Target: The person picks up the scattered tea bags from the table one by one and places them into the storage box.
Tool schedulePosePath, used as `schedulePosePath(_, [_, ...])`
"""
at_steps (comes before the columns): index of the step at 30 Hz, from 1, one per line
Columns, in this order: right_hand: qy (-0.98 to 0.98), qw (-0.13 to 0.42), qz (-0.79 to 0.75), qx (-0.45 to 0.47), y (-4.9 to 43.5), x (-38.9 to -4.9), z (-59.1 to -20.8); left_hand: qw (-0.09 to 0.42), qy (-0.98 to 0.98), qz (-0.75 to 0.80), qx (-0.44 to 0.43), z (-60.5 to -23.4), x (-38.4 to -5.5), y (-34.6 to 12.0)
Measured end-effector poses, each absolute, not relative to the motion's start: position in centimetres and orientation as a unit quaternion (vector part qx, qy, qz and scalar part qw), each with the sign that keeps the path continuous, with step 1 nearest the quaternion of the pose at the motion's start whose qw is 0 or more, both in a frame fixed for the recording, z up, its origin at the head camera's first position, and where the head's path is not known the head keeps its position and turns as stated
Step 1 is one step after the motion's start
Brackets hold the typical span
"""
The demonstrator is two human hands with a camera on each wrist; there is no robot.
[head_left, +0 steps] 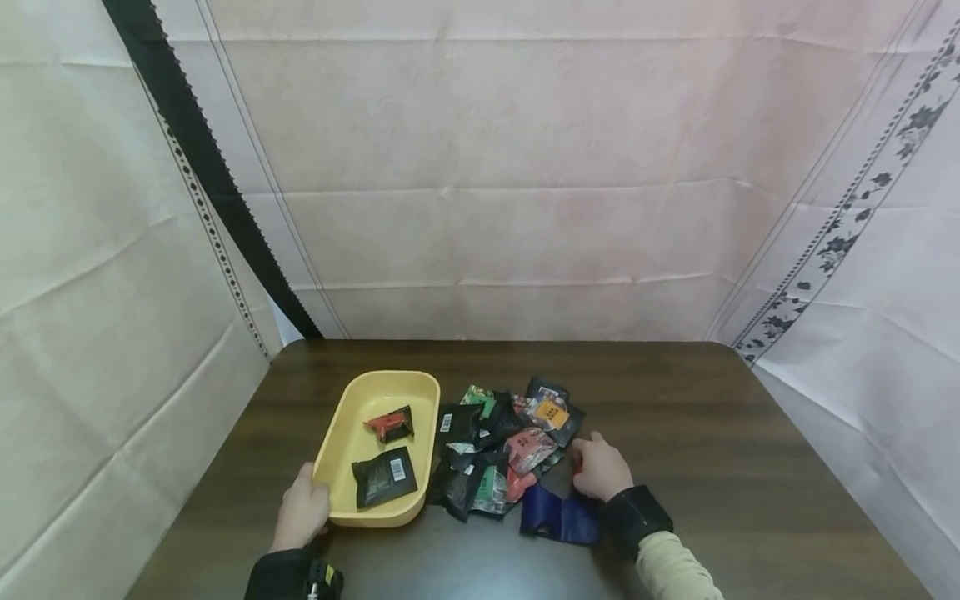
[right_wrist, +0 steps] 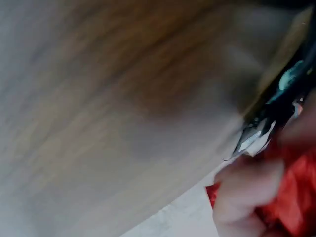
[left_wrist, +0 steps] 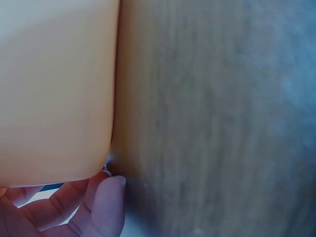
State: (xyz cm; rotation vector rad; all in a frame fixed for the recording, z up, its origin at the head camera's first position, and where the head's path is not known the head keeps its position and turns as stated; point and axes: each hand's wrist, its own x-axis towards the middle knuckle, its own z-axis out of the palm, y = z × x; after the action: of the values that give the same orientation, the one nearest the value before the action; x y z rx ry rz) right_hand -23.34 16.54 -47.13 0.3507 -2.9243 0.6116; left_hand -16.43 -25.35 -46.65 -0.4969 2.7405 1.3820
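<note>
Left hand [head_left: 300,508]: gripped yellow tray [head_left: 405,387].
Right hand [head_left: 602,469]: touched red foil packet [right_wrist: 296,202]; grip was unclear.
Packet: likely light, soft, slippery; edges suited pinching.

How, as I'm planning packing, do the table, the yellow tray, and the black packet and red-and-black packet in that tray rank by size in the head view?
1. Table
2. Yellow tray
3. Black packet
4. Red-and-black packet
</note>
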Motion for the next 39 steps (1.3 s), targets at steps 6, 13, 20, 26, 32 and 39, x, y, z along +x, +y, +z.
schedulePosePath(6, [-0.97,0.088,0.207,0.094,15.6,-23.2,-46.0,0.025,0.881,0.442,-0.169,-46.6,-16.3,-25.4])
schedulePosePath(13, [-0.964,0.111,0.212,0.118,13.6,-23.3,-44.6,0.022,0.881,0.441,-0.168,-46.5,-16.4,-25.4])
schedulePosePath(20, [-0.954,0.143,0.211,0.158,11.2,-23.3,-43.5,0.008,0.883,0.44,-0.163,-46.5,-16.1,-25.2])
schedulePosePath(26, [-0.942,0.14,0.229,0.203,8.3,-23.3,-42.7,-0.013,0.883,0.443,-0.157,-46.8,-15.9,-25.1])
schedulePosePath(32, [-0.931,0.134,0.236,0.243,4.6,-23.0,-41.8,-0.013,0.881,0.447,-0.155,-46.9,-16.0,-25.0])
schedulePosePath(39, [-0.919,0.155,0.225,0.286,0.4,-22.6,-41.2,-0.004,0.882,0.439,-0.168,-46.9,-16.2,-25.0])
